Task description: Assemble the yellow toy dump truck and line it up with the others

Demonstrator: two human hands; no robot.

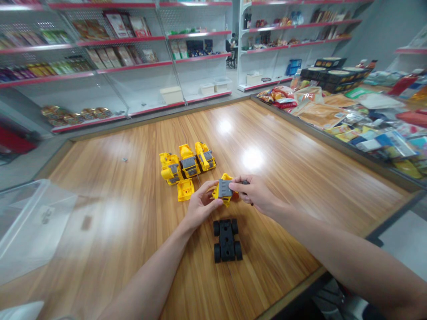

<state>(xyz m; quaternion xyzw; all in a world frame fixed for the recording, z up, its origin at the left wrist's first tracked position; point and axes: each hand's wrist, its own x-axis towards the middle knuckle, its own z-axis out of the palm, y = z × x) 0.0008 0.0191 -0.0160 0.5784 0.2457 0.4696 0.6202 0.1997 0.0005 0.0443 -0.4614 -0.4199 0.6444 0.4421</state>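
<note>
My left hand (201, 204) is closed around the left side of a yellow and grey toy truck body (225, 188), held just above the table. At its right side is my right hand (255, 193), with fingertips against the grey part. A short black stick-like thing (245, 182) sits in the right fingers, mostly hidden, so its kind is unclear. Below the hands lies a black toy chassis (227, 240) with wheels. A loose yellow toy truck bed (185, 190) rests left of the hands. Behind it stand three yellow toy trucks (189, 162) in a row.
A clear plastic bin (30, 222) stands at the table's left. The wooden table (293, 164) has a raised edge. Packaged goods (316, 113) are heaped on the right, beyond a divider. Stocked shelves (130, 64) line the back. A tiny grey bit (124, 159) lies on the left.
</note>
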